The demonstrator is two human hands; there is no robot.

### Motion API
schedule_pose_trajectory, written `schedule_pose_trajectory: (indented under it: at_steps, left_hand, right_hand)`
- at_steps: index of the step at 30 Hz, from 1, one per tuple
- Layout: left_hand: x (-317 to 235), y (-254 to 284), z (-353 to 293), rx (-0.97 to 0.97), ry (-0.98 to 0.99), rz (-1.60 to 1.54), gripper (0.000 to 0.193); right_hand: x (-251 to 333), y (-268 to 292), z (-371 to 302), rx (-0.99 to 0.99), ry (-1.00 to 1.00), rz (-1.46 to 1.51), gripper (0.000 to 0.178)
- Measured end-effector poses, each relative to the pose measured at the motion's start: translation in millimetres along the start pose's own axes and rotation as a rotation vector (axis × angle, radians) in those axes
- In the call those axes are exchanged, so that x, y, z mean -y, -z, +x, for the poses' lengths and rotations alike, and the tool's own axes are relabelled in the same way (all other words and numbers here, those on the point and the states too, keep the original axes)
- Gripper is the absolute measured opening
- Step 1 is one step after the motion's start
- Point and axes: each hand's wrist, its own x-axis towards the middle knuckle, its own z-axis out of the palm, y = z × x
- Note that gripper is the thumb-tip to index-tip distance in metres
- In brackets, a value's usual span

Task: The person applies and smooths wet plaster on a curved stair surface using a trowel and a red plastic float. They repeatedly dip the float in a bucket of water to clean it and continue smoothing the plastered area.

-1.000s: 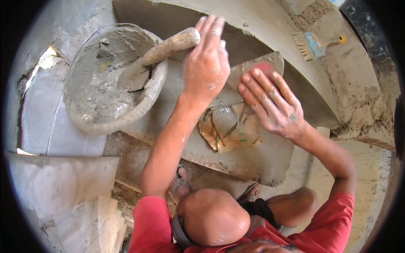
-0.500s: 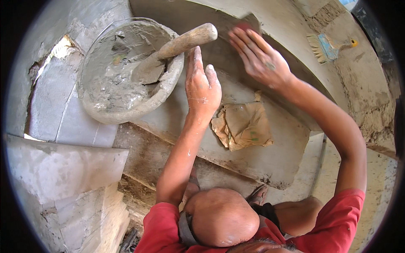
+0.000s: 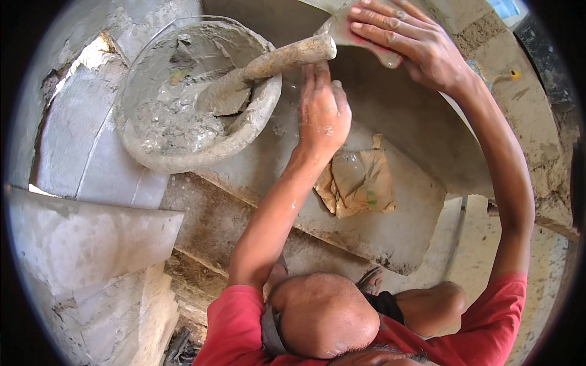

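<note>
Carries a flat grey plate (image 3: 337, 27) with a red patch up to the top edge of the shaded, curved wall (image 3: 421, 122), right of the mortar bucket (image 3: 256, 122) and about level with its far rim. Holds the plate under the right hand (image 3: 421, 46), with fingers nearly straight across the red patch; cannot tell the thumb's hold, hidden from view. Shifts outward from a spot just beyond the brown paper (image 3: 363, 180) a second ago, by way of the wall's dark face half a second ago. Points, most likely, to smoothing work passing from low down to the upper edge. Brings the left hand (image 3: 325, 116) beneath the handle end of the trowel (image 3: 290, 56), just right of the bucket, with fingers extended, gripping nothing visible; cannot tell any contact with the wood. Leaves the trowel in the bucket, slanting over the right-hand rim. Also shows, well right of the bucket, a brush (image 3: 502, 75) partly covered by the right wrist.
</note>
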Motion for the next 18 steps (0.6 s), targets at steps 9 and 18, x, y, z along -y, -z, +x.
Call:
schedule_pose_trajectory:
  at_steps: [9,18]
  left_hand:
    - [-10,11,1,-0.045,0.028,-0.112,0.058]
    - [-7,-27,12,0.014,-0.174,0.029,0.076]
  right_hand:
    - [-52,-19,3,-0.224,-0.117,0.385,0.035]
    - [-85,-30,41,-0.055,0.092,0.518,0.034]
